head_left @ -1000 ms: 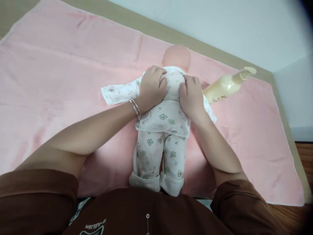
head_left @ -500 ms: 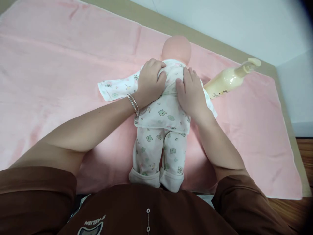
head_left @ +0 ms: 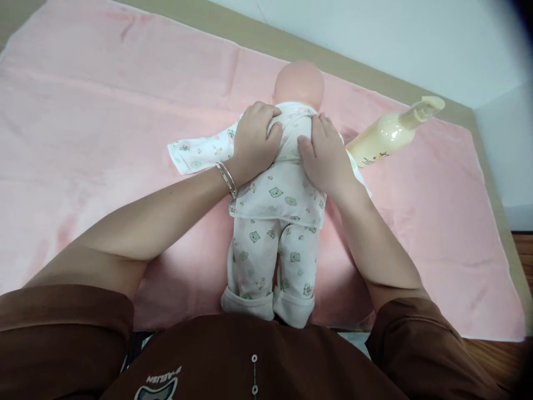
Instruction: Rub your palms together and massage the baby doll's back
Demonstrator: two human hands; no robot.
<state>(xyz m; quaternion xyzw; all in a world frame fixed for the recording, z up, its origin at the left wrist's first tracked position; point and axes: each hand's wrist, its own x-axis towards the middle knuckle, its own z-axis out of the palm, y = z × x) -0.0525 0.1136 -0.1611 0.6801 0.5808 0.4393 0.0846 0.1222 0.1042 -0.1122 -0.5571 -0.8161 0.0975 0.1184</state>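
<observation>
Apparent step: smoothing the doll's [head_left: 298, 83] shirt [head_left: 278, 194], 12 o'clock. Left hand [head_left: 256, 139], right hand [head_left: 327, 155]: grip unclenched. Next move likely calls for even contact.

A pink cloth [head_left: 437, 239] with a pale edge and a few creases lies spread over the beige table [head_left: 350, 70], whose border shows along the far and right sides. On the cloth, toward the right, is a pale yellow pump bottle [head_left: 385, 136] with dark lettering and a cream pump head; its base is hidden. A whitish wall [head_left: 395, 44] runs behind, and a brown wood-grain surface [head_left: 525, 250] shows at the right edge.
</observation>
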